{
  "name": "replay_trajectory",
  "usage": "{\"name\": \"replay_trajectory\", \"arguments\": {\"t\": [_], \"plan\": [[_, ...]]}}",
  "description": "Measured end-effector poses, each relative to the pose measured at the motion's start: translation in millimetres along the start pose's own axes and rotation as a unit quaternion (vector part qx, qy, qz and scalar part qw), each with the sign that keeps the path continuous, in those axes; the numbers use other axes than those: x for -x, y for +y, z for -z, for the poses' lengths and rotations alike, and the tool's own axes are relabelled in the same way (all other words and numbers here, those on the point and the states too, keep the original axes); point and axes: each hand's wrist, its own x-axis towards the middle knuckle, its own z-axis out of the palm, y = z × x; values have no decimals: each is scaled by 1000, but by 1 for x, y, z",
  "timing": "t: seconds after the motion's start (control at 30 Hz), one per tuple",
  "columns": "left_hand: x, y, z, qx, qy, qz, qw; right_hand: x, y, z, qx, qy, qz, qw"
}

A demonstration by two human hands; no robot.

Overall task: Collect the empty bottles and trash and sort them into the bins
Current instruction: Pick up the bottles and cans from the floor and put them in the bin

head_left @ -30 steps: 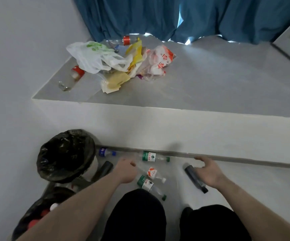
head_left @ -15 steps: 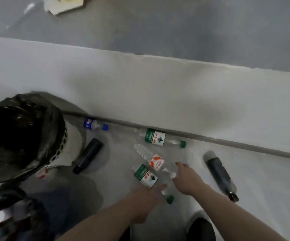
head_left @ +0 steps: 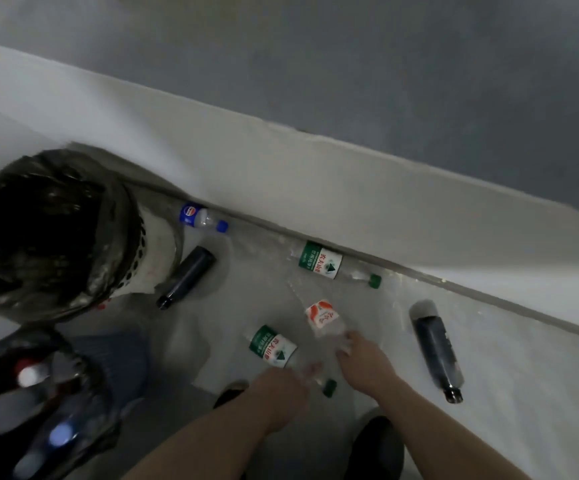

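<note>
Both hands were down among the bottles on the floor. Her or his left hand (head_left: 283, 386) reached onto the neck end of the nearer green-label bottle (head_left: 274, 346), fingers laid over the clear plastic; whether they had closed round it was too blurred to tell. The right hand (head_left: 362, 362) met the neck of the orange-label bottle (head_left: 322, 317), fingertips curled at it, though a firm grip could not be confirmed either. Both bottles lay on their sides, just beside each other.

Judging from this, the step was a two-bottle pickup, and it would go best with each hand wrapping the neck or shoulder, where thin empty plastic crumples least, then lifting clear before swinging left to the bins.

Farther out lay a second green-label bottle (head_left: 322, 263) by the ledge, a dark bottle (head_left: 435, 344) to the right, another dark bottle (head_left: 187, 275) touching the bin and a blue-label bottle (head_left: 198, 218).

Left of them, the upper bin (head_left: 135, 237), lined with a black bag, showed nothing recognisable inside. The lower bin (head_left: 83, 379) already held several bottles, their caps blurred.
</note>
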Motion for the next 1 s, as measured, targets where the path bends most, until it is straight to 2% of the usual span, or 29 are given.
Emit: {"name": "replay_trajectory", "arguments": {"t": [0.2,0.33,0.53,0.73,0.8,1.0], "plan": [[124,54,48,145,25,70,987,141,-10,58,-79,-5,-28,996],[213,101,72,238,74,139,958,248,-28,114,-73,-19,-3,997],[301,176,105,320,157,169,919,363,-50,181,-3,-60,55,997],[385,258,120,400,262,206,854,465,-74,223,26,-65,76,995],[414,283,122,428,304,238,817,499,-84,230,48,-69,90,992],[489,327,106,492,421,328,688,579,-107,247,57,-7,120,991]]}}
